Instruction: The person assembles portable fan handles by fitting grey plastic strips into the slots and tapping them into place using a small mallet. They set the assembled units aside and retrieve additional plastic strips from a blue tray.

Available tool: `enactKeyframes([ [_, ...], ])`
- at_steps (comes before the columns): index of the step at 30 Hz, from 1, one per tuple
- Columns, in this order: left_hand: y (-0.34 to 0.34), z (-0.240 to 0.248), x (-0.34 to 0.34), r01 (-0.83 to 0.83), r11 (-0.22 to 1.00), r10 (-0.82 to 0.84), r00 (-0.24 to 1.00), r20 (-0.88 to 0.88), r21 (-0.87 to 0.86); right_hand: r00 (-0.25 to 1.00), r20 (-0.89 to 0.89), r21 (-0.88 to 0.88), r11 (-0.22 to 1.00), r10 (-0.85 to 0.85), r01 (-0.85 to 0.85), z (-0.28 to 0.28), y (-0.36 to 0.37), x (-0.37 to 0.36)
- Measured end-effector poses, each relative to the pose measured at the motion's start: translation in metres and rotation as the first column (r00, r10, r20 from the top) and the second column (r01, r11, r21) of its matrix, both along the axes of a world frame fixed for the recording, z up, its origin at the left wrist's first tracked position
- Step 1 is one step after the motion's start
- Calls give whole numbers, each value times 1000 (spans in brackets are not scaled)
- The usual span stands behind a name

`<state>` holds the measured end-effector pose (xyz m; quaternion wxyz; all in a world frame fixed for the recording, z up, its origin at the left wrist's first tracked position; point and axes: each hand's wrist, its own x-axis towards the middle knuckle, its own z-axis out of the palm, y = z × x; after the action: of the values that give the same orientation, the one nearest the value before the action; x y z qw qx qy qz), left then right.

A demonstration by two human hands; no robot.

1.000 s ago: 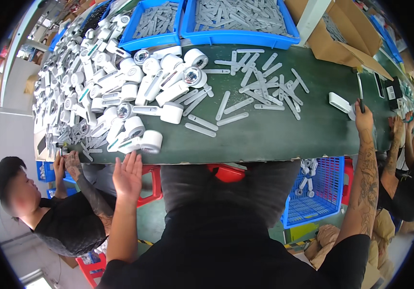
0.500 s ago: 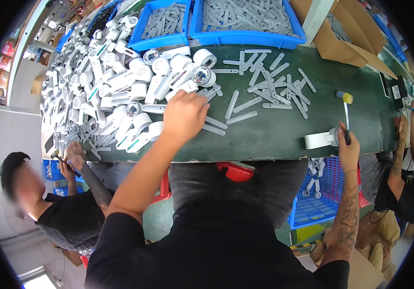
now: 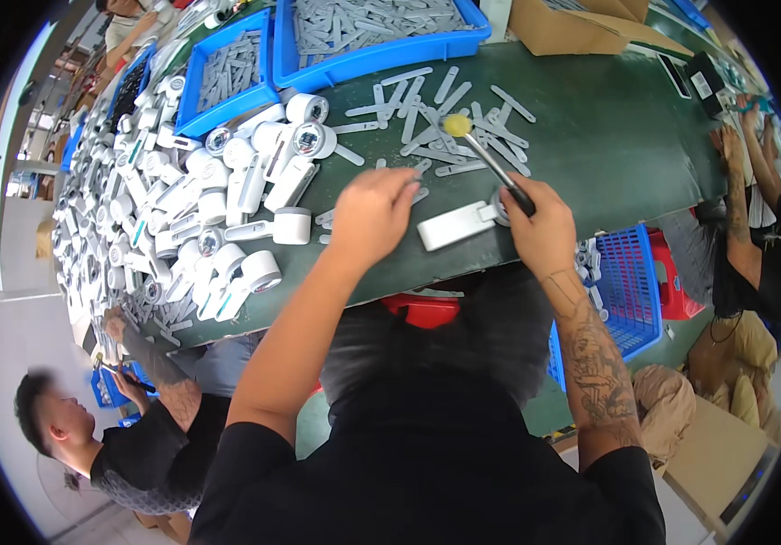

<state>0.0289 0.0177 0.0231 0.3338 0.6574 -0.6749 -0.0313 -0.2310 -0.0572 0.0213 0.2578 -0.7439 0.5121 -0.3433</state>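
My right hand (image 3: 540, 227) grips the black handle of a small mallet (image 3: 486, 159) whose yellow head points away over the green table (image 3: 608, 136). A white plastic handheld part (image 3: 454, 224) lies on the table just left of that hand, touching it. My left hand (image 3: 370, 213) is curled, fingertips down on a grey flat strip (image 3: 416, 193) beside the white part. Several more grey strips (image 3: 427, 127) lie scattered just beyond both hands.
A big heap of white round-headed plastic parts (image 3: 181, 209) covers the table's left. Two blue bins of grey strips (image 3: 368, 32) and a cardboard box (image 3: 581, 27) stand at the far edge. A seated person (image 3: 109, 436) works at lower left, another person's arms (image 3: 745, 182) at right. A blue crate (image 3: 617, 291) sits under the table.
My right hand has come in from the right with the mallet and white part to the table's middle. My left hand has moved from the heap to the strips beside it.
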Motion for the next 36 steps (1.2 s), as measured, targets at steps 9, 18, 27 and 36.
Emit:
enactKeyframes([
  [9,17,1,-30,124,982,-104,985,-140,145,998,-48,39,998,-51,52,-3,3,15],
  [18,11,-2,-16,324,804,10,831,-556,498,985,100,52,988,140,-145,12,-12,-2],
  [27,3,-2,-30,66,995,-71,994,-84,-70,997,-69,206,979,17,-2,17,-15,29],
  [36,-1,-6,-34,127,992,-126,945,-302,-18,1000,-28,193,981,-9,14,7,-12,29],
])
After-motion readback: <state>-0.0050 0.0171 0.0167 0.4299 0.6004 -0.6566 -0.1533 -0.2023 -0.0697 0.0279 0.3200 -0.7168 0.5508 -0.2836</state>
